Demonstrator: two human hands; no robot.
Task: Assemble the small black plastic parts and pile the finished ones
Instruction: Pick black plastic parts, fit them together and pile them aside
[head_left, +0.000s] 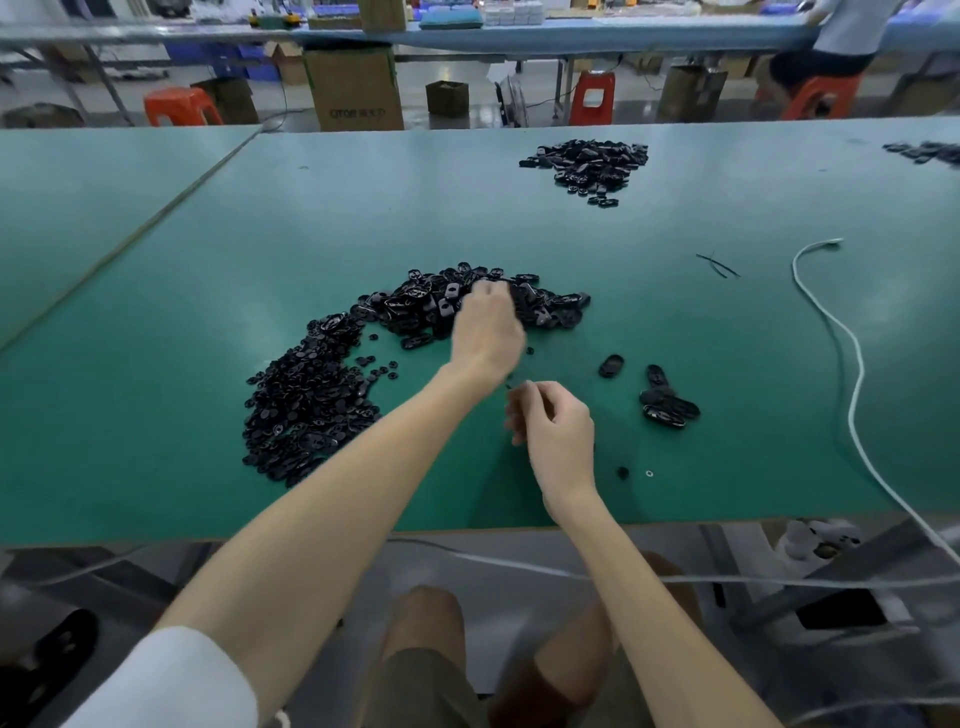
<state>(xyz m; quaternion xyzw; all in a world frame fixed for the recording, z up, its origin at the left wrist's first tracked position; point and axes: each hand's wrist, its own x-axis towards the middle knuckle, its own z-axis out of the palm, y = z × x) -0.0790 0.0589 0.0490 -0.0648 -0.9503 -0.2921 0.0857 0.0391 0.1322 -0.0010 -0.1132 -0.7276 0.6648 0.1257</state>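
Atop the parts pile (415, 306), the left hand (485, 327) curls down (grip too blurred to tell); the right hand (558, 431) hovers behind, likewise curled and unclear.

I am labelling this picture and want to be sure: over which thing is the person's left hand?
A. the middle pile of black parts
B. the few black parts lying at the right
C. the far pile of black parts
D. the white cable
A: the left hand reaches over the middle pile of black parts, well apart from the far pile and the white cable.
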